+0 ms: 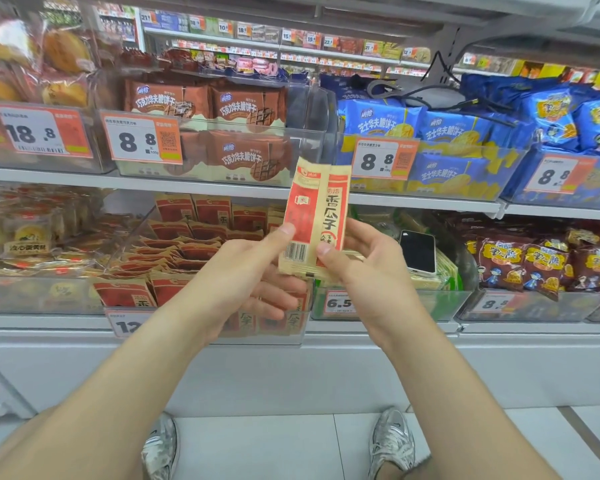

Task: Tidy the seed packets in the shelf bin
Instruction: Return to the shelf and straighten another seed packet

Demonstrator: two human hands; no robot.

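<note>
**A:** What are the hands doing?

**B:** Both are gripping. The left hand (253, 271) pinches the lower left of the held packets (312, 216), with the thumb on the front beside the barcode and the other fingers curled behind. The right hand (371, 268) pinches the lower right edge, thumb also on the front.

**A:** One packet or two?

**B:** It looks like two, overlapped side by side and upright. They are tan paper with red panels. The left one shows its back with a barcode. The right one shows its front, with large dark characters down a pale strip.

**A:** Is there room around them?

**B:** They stand in free air in front of the shelves. In view, their tops cross the front edge of the upper shelf (222, 185).

**A:** And the bin?

**B:** The clear shelf bin (293, 337) sits on the lower shelf, under and behind the left hand. The loose packets (174, 251) in it are the same kind. Some stand upright at the back and front, and many lie flat and askew in the middle. The held pair is above the bin's right end.

**A:** What's next to it?

**B:** A bin of green packs (388, 303) just to the right, with a phone (418, 251) lying on top.
</note>
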